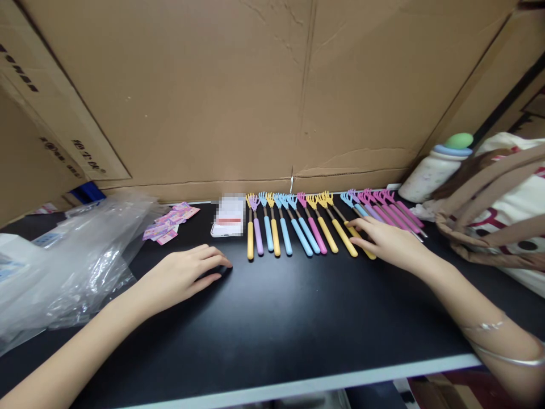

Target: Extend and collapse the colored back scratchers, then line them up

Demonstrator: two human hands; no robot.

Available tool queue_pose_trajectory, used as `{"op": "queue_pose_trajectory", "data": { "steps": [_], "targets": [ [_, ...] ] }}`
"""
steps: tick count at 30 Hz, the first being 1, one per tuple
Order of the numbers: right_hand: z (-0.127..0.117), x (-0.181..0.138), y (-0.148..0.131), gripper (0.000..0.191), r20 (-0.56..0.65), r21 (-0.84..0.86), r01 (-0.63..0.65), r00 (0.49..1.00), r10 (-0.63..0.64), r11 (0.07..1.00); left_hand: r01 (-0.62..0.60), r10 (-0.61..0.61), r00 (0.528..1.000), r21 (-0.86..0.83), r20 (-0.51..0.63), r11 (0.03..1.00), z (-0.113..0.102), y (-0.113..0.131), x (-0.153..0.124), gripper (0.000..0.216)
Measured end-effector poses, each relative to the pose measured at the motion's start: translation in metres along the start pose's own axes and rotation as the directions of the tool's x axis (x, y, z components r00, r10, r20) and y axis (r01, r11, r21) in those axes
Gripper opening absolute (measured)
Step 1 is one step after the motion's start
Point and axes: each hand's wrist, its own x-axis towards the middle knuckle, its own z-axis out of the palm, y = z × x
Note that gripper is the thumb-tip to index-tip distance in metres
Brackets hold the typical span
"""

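Observation:
A row of several small back scratchers [298, 227] with yellow, blue, purple and pink handles lies side by side on the black table [272, 318], claw ends toward the cardboard wall. My right hand [385, 241] rests flat and open on the right part of the row, its fingertips touching a yellow handle [346, 238] and lying over the pink ones. My left hand [187, 275] lies palm down on the bare table left of the row, fingers stretched out, holding nothing.
Crumpled clear plastic bags [72, 261] fill the left side. Small pink cards [170, 224] and a white phone [229, 218] lie behind my left hand. A bottle with a green cap [434, 167] and a canvas bag [498, 216] stand at right. Cardboard [255, 91] walls the back.

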Motion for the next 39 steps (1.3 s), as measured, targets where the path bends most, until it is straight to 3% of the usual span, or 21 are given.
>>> {"op": "queue_pose_trajectory", "data": {
  "steps": [8,19,39],
  "targets": [
    [-0.0050,-0.0021,-0.0084,0.053,0.043,0.098,0.087,0.995,-0.092,0.991,-0.003,0.002,0.999,-0.014,-0.034,1.000,-0.0020,0.0015,-0.0010,0.026],
    [-0.0036,-0.0015,-0.0083,0.054,0.060,0.125,0.119,0.990,-0.128,0.985,-0.010,0.010,1.000,0.003,-0.012,1.000,-0.0007,0.0003,-0.0010,0.026],
    [0.0001,0.0047,-0.0058,0.050,-0.008,0.171,0.161,0.987,-0.162,0.972,-0.004,0.004,1.000,-0.004,0.001,1.000,-0.0020,0.0008,-0.0006,0.026]
  ]
}}
